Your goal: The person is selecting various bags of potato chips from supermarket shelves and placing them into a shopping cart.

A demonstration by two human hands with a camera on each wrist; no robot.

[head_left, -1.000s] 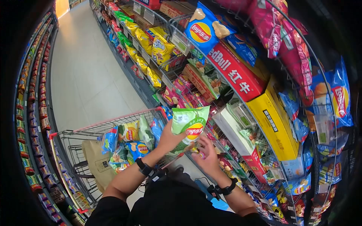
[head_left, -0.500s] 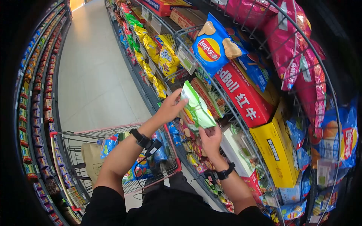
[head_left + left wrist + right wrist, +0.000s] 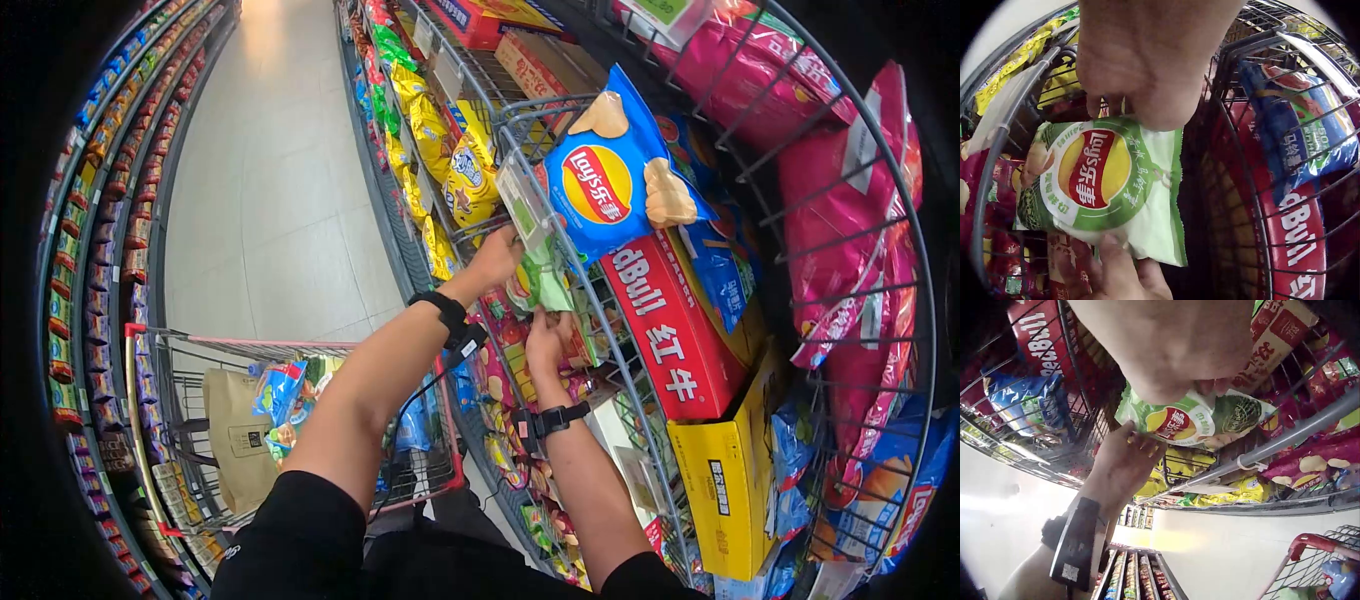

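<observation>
The left hand (image 3: 497,257) grips one side of the green chip bag (image 3: 545,285), fingers bent round its edge; the right hand (image 3: 548,342) grips the opposite side, fingers curled; the green chip bag is held between them at the wire shelf (image 3: 630,345); just beside it are a blue chip bag (image 3: 600,185) and a red box (image 3: 655,325), with a yellow box (image 3: 722,490) next to that; a cart (image 3: 458,450) holds a tan bag (image 3: 232,430) and snack packets (image 3: 280,390); packed shelves (image 3: 105,250) line the aisle's far side.
</observation>
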